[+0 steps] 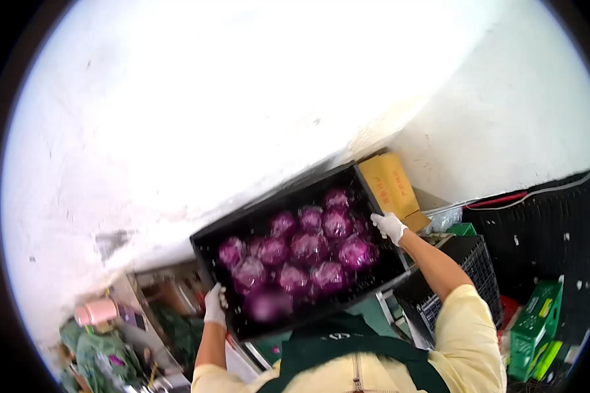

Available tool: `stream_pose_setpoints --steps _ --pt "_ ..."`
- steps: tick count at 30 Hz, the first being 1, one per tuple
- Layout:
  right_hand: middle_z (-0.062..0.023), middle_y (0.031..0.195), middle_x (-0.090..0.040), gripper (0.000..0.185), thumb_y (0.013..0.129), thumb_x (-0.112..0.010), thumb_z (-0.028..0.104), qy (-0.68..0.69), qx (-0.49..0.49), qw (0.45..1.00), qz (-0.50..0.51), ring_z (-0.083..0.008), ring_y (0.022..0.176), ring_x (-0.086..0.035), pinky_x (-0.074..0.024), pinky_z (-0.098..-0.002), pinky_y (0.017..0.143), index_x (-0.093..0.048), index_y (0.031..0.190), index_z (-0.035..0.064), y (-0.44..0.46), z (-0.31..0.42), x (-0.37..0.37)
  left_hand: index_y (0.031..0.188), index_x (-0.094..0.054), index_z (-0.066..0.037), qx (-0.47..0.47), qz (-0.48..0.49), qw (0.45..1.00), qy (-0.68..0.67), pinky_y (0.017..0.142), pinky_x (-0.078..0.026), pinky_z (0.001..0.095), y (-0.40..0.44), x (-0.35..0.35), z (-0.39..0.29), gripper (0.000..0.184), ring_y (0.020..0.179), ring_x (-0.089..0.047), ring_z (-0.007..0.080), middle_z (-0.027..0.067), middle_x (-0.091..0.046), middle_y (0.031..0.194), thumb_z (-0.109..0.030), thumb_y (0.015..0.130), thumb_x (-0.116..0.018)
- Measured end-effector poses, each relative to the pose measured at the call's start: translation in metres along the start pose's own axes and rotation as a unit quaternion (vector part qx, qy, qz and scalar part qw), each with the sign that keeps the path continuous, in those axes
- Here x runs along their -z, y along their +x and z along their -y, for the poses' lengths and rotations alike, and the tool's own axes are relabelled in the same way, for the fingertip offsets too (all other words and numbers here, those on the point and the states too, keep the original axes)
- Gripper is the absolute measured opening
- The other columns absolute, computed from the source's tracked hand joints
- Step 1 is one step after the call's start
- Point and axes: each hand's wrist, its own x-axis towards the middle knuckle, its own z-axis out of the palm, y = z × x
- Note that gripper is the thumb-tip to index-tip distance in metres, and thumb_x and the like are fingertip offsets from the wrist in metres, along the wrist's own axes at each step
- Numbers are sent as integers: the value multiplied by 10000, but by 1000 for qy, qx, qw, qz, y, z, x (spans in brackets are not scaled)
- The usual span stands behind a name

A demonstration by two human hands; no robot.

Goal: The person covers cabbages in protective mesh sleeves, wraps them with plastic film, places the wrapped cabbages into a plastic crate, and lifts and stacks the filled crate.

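Observation:
A black plastic crate (274, 208) is held tilted in front of me, close to the white wall. Inside lie several purple cabbages (309, 247) wrapped in clear film; one near the front side looks blurred. My left hand (215, 304), in a white glove, is closed on the crate's left end, fingers over the rim. My right hand (389, 228), also gloved in white, grips the opposite end near its upper corner. The undersides of both grips are hidden.
A yellow-brown cardboard box (393, 187) stands behind the crate's right end. Black crates (462, 272) and a green crate (536, 324) are at the right. On the left, a pink bottle (96, 312) is beside green netting (108, 354). The white wall (177, 118) rises ahead.

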Motion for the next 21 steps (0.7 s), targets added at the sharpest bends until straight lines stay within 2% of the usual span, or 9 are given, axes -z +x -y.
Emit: stream_pose_setpoints --steps 2,4,7,9,12,15,17,21 --pt "-16 600 -453 221 814 -595 268 -10 47 999 12 -128 454 -396 -326 -288 411 -546 817 53 -69 55 18 803 -607 -89 -27 44 999 -10 422 -330 269 -60 35 -65 288 421 -364 96 -46 -407 539 -362 892 -587" --pt "-25 602 -463 229 830 -598 248 -16 102 995 8 -132 463 -423 -349 -294 416 -545 819 26 -166 88 66 801 -605 -97 -70 101 992 -6 453 -333 265 -125 31 -117 280 448 -366 80 -59 -398 547 -353 904 -561" --pt "-28 631 -471 234 849 -599 224 -6 181 983 -1 -117 481 -430 -356 -285 424 -533 853 -1 -316 86 170 795 -595 -101 -118 182 976 -15 471 -320 261 -253 6 -121 274 455 -351 77 -64 -390 551 -349 905 -558" --pt "31 620 -391 177 888 -574 222 30 194 979 -53 -85 501 -360 -331 -264 446 -510 853 61 -432 59 237 786 -582 -105 -158 216 963 -10 464 -320 258 -340 -30 -99 271 455 -353 78 -63 -389 547 -348 906 -559" --pt "47 579 -376 167 878 -579 215 126 195 965 -122 -70 475 -349 -303 -248 434 -518 832 67 -560 -46 344 798 -560 -120 -232 246 941 27 456 -313 245 -464 -102 -46 246 450 -356 80 -59 -403 549 -341 905 -553" --pt "44 559 -384 134 860 -600 166 218 221 927 -208 -70 451 -350 -295 -248 425 -525 848 55 -650 -177 435 770 -556 -110 -297 307 901 68 427 -304 240 -570 -186 -12 261 432 -345 71 -62 -392 533 -338 896 -570" --pt "51 554 -370 126 865 -594 164 289 224 896 -252 -61 448 -333 -288 -249 423 -522 856 61 -713 -257 478 784 -564 -103 -333 312 883 112 413 -300 241 -654 -253 8 270 417 -341 71 -60 -391 521 -346 902 -557" --pt "57 598 -386 109 870 -579 171 365 234 834 -342 -49 495 -350 -297 -240 449 -520 864 81 -778 -384 516 790 -562 -110 -358 432 806 188 392 -303 244 -744 -364 31 281 397 -348 69 -66 -392 506 -352 928 -529"
